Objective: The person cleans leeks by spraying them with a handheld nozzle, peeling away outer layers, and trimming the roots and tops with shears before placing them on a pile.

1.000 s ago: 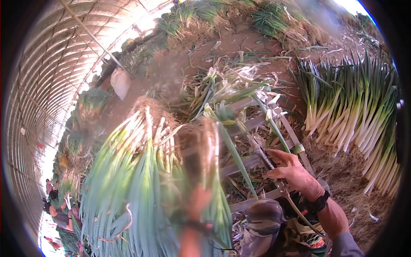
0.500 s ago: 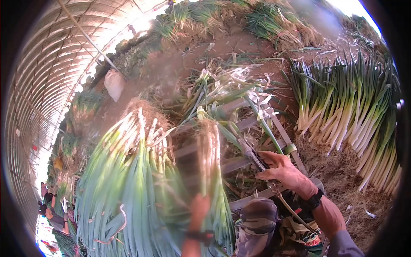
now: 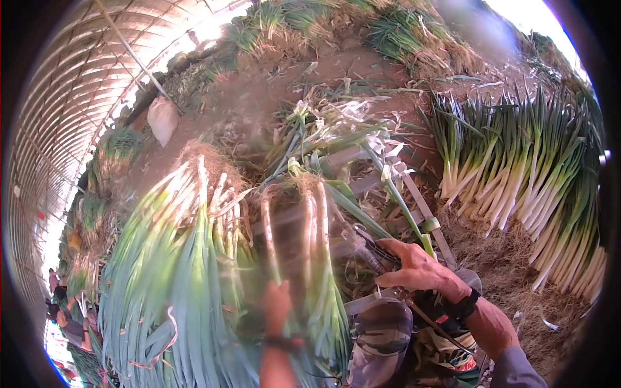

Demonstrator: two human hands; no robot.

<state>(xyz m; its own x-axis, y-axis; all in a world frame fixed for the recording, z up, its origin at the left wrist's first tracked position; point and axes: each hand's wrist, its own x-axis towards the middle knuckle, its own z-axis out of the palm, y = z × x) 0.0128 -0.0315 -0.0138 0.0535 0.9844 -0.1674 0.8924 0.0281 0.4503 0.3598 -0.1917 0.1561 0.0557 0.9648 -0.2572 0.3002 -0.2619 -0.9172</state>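
Observation:
Near the bottom centre, my left hand (image 3: 278,301) is closed round the stalk of a single leek (image 3: 268,226), its roots pointing up and away from me; the hand is blurred. Just right of it several more leeks (image 3: 314,220) lie in a narrow bunch. A large heap of untrimmed leeks (image 3: 174,258) spreads to the left. My right hand (image 3: 417,266) is wrapped round a metal tool (image 3: 374,253) with a hose or cord running back from its handle. Its tip points up and left, apart from the leeks.
Metal frame bars (image 3: 424,204) lie under peeled leaves. A long row of pale-stemmed leeks (image 3: 517,161) lies at right above root debris (image 3: 498,265). A white sack (image 3: 163,121) hangs at upper left. Another person (image 3: 74,326) is at the far left edge.
My left hand has moved slightly left, and one leek now stands apart from the narrow bunch in its grip. My right hand with the tool has shifted slightly left and down.

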